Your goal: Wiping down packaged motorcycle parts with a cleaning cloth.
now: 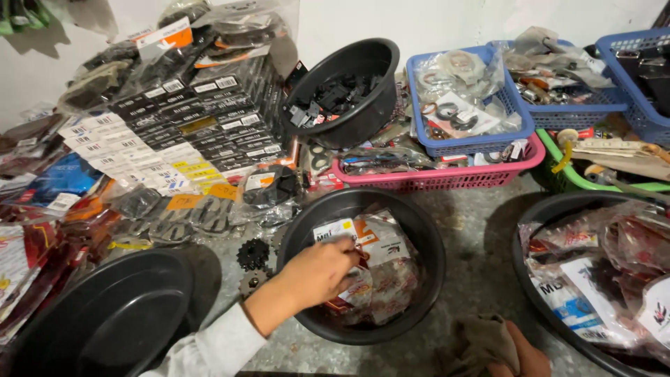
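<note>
Fingers of the left hand (317, 274) are closing on 1 of the plastic-wrapped parts packets (380, 260) lying inside the black basin (419, 230) at the middle of the concrete floor (474, 279). Right hand (520, 356) is sitting low at the frame's edge, clutching a brown rag (481, 342).

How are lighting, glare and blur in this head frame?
Head view: even indoor light; glare on the plastic packets in the black basin; left hand slightly motion-blurred at the fingertips; right hand cropped at the bottom edge; wide-angle bending at the edges.
</note>
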